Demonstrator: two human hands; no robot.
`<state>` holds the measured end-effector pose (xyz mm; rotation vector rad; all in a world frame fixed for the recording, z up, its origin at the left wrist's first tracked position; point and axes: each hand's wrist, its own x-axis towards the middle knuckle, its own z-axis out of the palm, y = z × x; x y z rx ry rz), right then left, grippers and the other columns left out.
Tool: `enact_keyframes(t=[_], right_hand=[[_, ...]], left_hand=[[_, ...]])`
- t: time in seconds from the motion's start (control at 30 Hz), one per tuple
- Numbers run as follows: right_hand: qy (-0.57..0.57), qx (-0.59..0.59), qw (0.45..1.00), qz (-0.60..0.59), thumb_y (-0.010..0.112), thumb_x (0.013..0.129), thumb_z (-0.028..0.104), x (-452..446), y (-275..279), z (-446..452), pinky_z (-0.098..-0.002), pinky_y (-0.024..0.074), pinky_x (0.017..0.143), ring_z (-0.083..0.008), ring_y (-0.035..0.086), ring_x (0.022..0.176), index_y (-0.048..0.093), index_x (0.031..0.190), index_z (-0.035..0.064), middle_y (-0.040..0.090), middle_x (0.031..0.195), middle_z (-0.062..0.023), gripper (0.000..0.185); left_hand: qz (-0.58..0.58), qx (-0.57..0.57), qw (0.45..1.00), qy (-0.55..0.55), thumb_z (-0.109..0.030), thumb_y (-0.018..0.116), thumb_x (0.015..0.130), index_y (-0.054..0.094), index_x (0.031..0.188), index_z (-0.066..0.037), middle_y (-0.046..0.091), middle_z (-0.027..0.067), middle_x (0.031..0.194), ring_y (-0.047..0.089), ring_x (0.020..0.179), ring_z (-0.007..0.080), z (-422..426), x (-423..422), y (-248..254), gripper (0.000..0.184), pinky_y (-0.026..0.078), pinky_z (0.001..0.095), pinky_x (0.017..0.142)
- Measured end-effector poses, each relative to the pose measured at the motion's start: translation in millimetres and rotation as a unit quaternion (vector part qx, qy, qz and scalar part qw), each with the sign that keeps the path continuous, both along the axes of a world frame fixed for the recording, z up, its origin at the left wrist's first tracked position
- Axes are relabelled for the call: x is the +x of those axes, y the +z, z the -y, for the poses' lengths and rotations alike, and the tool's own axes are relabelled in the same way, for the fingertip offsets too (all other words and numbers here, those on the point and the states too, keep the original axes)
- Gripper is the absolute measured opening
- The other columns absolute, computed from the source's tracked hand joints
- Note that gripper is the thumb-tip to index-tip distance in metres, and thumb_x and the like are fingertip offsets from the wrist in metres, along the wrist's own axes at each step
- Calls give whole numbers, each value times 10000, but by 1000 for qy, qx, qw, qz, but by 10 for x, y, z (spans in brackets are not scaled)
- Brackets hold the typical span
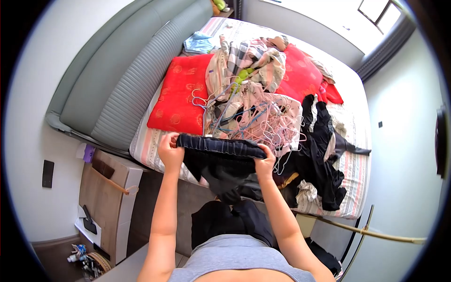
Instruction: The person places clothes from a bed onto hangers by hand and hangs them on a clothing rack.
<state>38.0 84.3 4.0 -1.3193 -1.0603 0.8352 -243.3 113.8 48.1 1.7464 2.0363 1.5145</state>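
Note:
Stretched between my two hands is the wide elastic waistband of black pants (pixel 221 162). My left hand (pixel 170 151) pinches one end of the band, and my right hand (pixel 265 162) grips the other. The lower part of the pants hangs down in dark folds in front of my knees, so the legs cannot be told apart. Just beyond the waistband, a tangled heap of pink, white and blue hangers (pixel 263 120) lies on the bed (pixel 350 188). Dark clothes (pixel 319 155) are piled to the right of my right hand.
Red cushions (pixel 176 101) and a crumpled patterned blanket (pixel 270 66) lie farther back on the bed. A padded grey headboard (pixel 136 70) runs along the left. A wooden nightstand (pixel 105 192) stands at lower left, and a bamboo pole (pixel 390 238) sticks out at lower right.

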Motion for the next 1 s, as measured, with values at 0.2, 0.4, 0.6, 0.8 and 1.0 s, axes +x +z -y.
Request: enact_keyframes(t=[0.2,0.4,0.6,0.8,1.0], right_hand=[[21,-134,990,-30,685,692,58,-334,-936,-568,-236,454,687,-113,579,733,613,938,-9,636,791,-57,264],[251,-407,876,62,724,630,86,-573,-1584,-703,-289,444,811,-181,573,910,553,1119,13,614,981,-97,522],[247,-326,901,-145,565,847,163,-1279,-1622,-1471,-265,424,826,-154,545,992,527,1163,-1,589,1086,-65,359],[116,-405,905,-64,555,800,126,-1905,-2699,-2555,-239,442,661,-133,577,775,570,1080,1,619,914,-56,307],[46,-376,925,11,580,732,36,-2258,-3708,-3225,-293,441,781,-177,543,884,456,1184,-6,560,1038,-97,470]], left_hand=[[-28,-387,920,-63,-73,615,714,583,845,-49,608,109,741,604,690,272,-268,-467,-744,137,477,376,566],[638,-400,658,-19,-3,601,711,553,1034,-106,600,46,923,602,773,199,-120,-551,-1294,342,530,375,647],[761,-267,592,0,-21,639,711,572,961,41,626,138,908,625,821,257,-711,-1192,-2021,266,520,371,758],[726,-320,608,27,-24,660,702,571,986,23,617,116,907,622,799,242,-1097,-1302,-2153,301,529,346,714],[686,-374,624,-17,-2,651,710,546,1115,8,610,83,1009,589,922,199,-1375,-1241,-1921,419,472,308,828]])
